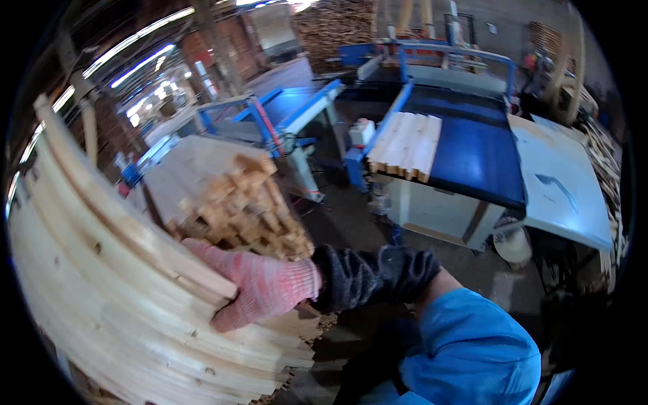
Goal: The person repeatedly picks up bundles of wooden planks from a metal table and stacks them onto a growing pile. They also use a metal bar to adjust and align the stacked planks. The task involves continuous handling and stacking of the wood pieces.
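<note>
My right hand [260, 283], in a pink-and-white knitted glove, reaches in from the lower right and is closed around the near end of a long pale wooden strip [135, 226]. That strip lies raised along the top of a stack of similar strips [115, 304], whose faces show a few knots. A dark cuff and a bright blue sleeve [472, 344] cover most of the arm. My left hand does not appear in the picture.
Beyond the hand stands a pile of wooden strips [243, 209] with ends facing me. At right, several strips [406, 143] lie on a machine's blue belt [476, 142], beside a pale side table [563, 182]. A white bucket [513, 244] stands below. Another blue-framed machine [297, 111] is further left.
</note>
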A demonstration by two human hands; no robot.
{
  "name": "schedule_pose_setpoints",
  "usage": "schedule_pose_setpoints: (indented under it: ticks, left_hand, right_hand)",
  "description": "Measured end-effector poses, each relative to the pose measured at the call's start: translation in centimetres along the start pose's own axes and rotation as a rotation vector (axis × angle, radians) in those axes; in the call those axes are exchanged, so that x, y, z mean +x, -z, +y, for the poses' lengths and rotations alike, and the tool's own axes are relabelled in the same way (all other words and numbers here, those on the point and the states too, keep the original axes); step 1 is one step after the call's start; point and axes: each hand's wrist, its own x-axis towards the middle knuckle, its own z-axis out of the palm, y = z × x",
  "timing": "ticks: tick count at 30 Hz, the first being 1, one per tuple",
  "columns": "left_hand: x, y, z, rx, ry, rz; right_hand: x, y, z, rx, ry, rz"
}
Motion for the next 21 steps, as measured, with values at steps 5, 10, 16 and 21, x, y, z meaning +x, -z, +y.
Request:
schedule_pose_setpoints:
  ticks: [5,10,16,21]
  left_hand:
    - [-1.4,-8.6,3.2,0.084,-0.175,-0.078]
    - [-3.3,-15.7,4.7,0.078,-0.318,-0.21]
    - [-7.5,-26.8,5.8,0.044,-0.549,-0.503]
    - [-16.7,-45.4,6.0,-0.084,-0.394,-0.731]
  right_hand:
    - [-4.2,5.2,-2.8,0.086,0.025,0.036]
    - [-10.4,11.4,-2.9,0.022,0.122,0.182]
    - [-22.7,21.9,-6.6,0.187,0.024,0.35]
    - [-36.7,33.2,-7.9,-0.065,-0.03,0.639]
